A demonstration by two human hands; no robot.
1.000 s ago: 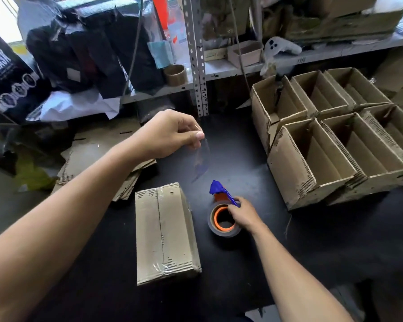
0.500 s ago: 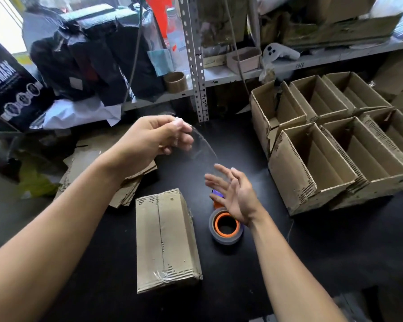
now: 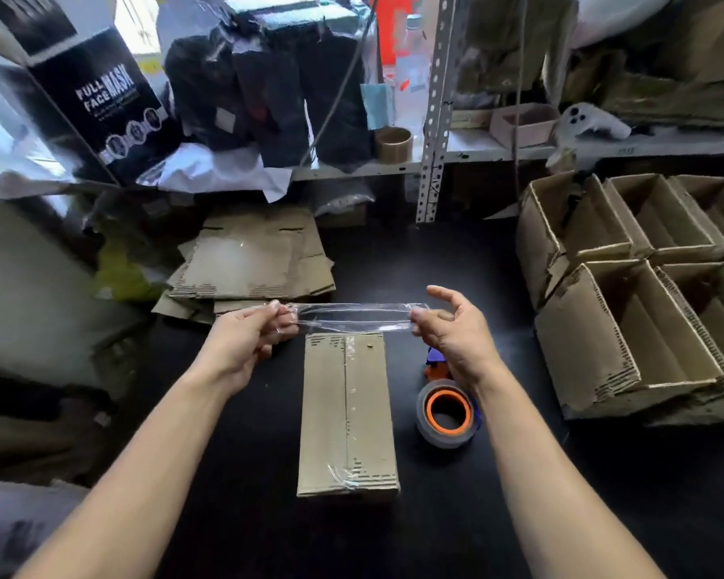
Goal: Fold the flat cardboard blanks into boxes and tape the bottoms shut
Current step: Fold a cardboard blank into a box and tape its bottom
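Note:
A folded cardboard box (image 3: 348,415) lies bottom up on the black table (image 3: 435,532), with clear tape along its centre seam. A strip of clear tape (image 3: 352,317) is stretched level above the box's far end. My left hand (image 3: 247,336) pinches the strip's left end. My right hand (image 3: 452,328) pinches the right end, its other fingers spread. The tape roll (image 3: 446,413) with an orange core and blue cutter lies on the table right of the box, below my right wrist.
A pile of flat cardboard blanks (image 3: 251,265) lies at the back left. Several open finished boxes (image 3: 644,294) stand in rows on the right. A cluttered metal shelf (image 3: 435,160) runs across the back, its upright post behind the work spot.
My right hand left the tape roll and took the free end of the strip. Both hands came down and pulled the strip flat over the box's far end.

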